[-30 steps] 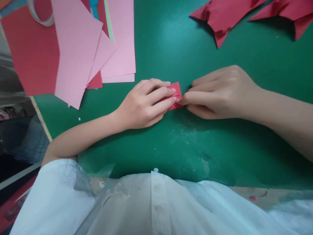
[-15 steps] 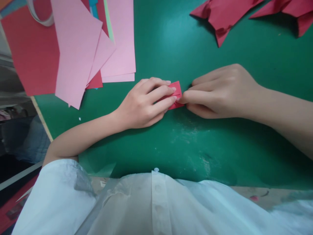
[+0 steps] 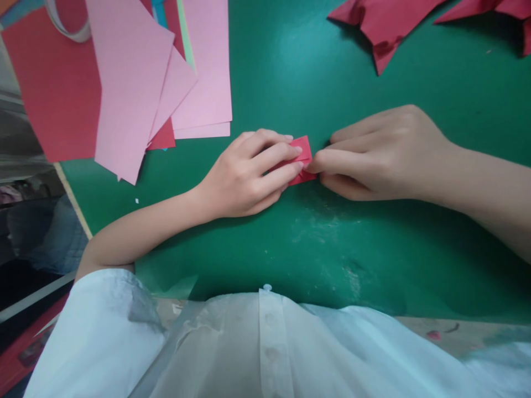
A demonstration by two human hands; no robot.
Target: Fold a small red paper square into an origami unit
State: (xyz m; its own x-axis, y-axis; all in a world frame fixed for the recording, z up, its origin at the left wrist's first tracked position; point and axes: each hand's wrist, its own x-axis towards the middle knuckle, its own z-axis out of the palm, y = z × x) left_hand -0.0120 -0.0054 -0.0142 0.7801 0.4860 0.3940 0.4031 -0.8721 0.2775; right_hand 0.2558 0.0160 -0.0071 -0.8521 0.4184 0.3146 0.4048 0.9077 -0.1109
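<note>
A small piece of folded red paper (image 3: 304, 147) lies on the green tabletop, partly hidden by my fingers. My left hand (image 3: 249, 174) comes from the left and presses its fingertips down on the paper, holding it against the table. From the other side, my right hand (image 3: 381, 157) has its fingers curled, and its thumb and index finger pinch the paper's right edge. The right fingertips are partly hidden, so the exact fold they grip does not show.
At upper left, pink sheets (image 3: 128, 77) overlap red sheets (image 3: 53, 94), with a white ring-shaped strip (image 3: 77, 36) on top. Folded dark red paper shapes (image 3: 398, 25) sit at upper right. The green table (image 3: 249, 254) has a pale left edge.
Both hands stay on the red paper with almost the same grip. The view has shifted slightly, so the folded shapes at upper right appear farther right and higher.
</note>
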